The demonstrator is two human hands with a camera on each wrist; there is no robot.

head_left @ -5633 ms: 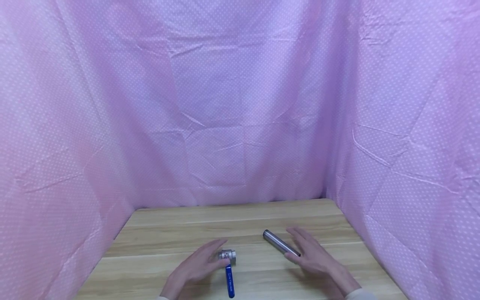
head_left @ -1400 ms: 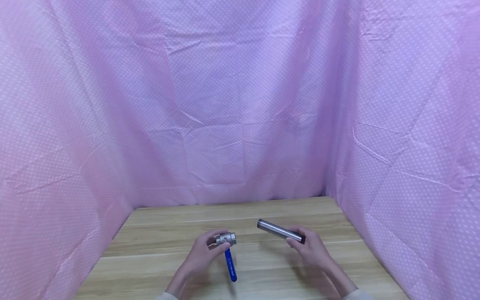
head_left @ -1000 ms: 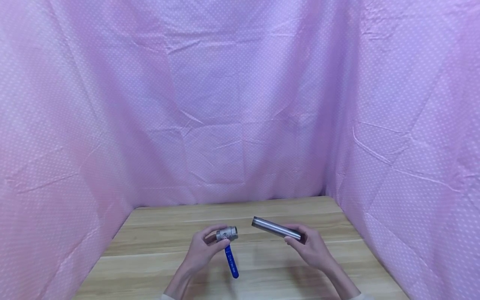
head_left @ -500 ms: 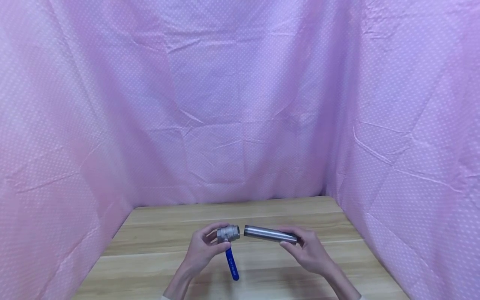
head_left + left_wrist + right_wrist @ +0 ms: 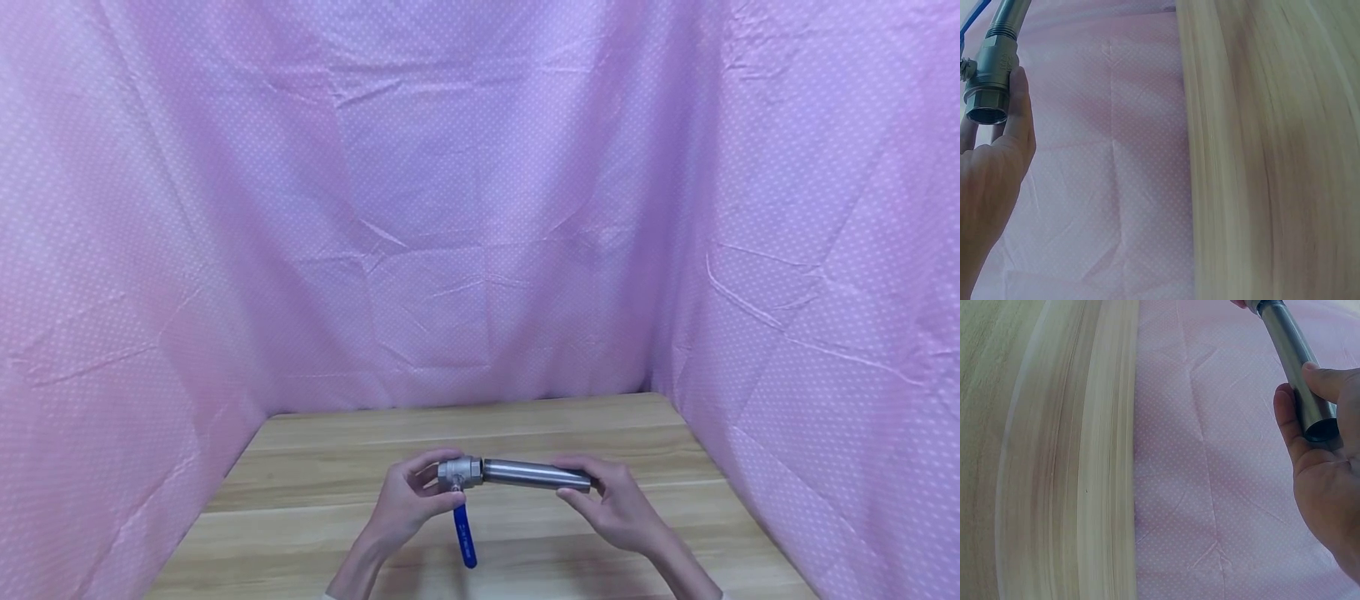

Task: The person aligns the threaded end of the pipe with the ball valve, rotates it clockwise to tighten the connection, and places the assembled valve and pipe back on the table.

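Observation:
Above the table, my left hand (image 5: 402, 502) grips a silver ball valve (image 5: 460, 472) by its body, thumb in front and fingers behind. The valve's blue lever handle (image 5: 465, 535) points down toward me. My right hand (image 5: 621, 506) holds a steel pipe (image 5: 534, 474) near its right end, between thumb and fingers. The pipe's threaded left end meets the valve's right opening, nearly in line with it. In the left wrist view some pipe thread (image 5: 1004, 30) shows outside the valve body (image 5: 994, 65). The pipe's open end (image 5: 1322, 430) faces the palm in the right wrist view.
A light wood-grain table (image 5: 337, 442) lies beneath both hands. Pink dotted cloth (image 5: 450, 208) hangs behind the table and along its left and right sides.
Both hands have picked up the valve and the pipe from the table. Since then the pipe has moved left and levelled, its end coming up against the valve's opening.

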